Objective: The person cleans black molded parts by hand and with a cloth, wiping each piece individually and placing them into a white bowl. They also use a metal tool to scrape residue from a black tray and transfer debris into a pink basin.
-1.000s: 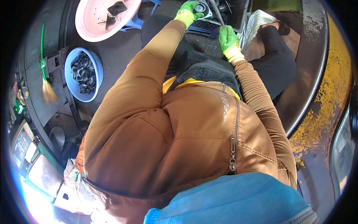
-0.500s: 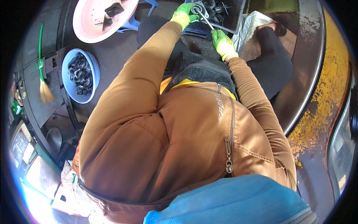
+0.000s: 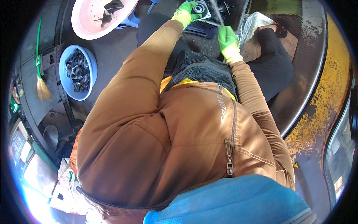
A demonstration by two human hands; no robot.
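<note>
My left hand point(image 3: 186, 14), in a green and yellow glove, is closed on the edge of a square part with a round hole point(image 3: 200, 9), light grey on its face. My right hand point(image 3: 228, 40), gloved alike, is wrapped round the lower end of a thin metal rod point(image 3: 216, 12), blurred by motion. The rod stands a little to the right of the part, apart from it. Behind both hands sits a dark tray point(image 3: 236, 25) with several black parts point(image 3: 223, 8) in it. The rod's far end is cut off at the picture's top edge.
A pink basin point(image 3: 84, 22) with a few dark pieces stands at the far left, beside a blue plastic stool point(image 3: 132, 23). Nearer is a blue tub point(image 3: 93, 74) full of black parts. A broom point(image 3: 38, 63) leans at the left. A rusty yellow metal frame point(image 3: 313, 112) runs along the right.
My right hand has drawn the rod away from the part's round hole, toward the right, and tilted it more upright. My left hand still grips the part, its face now more visible.
</note>
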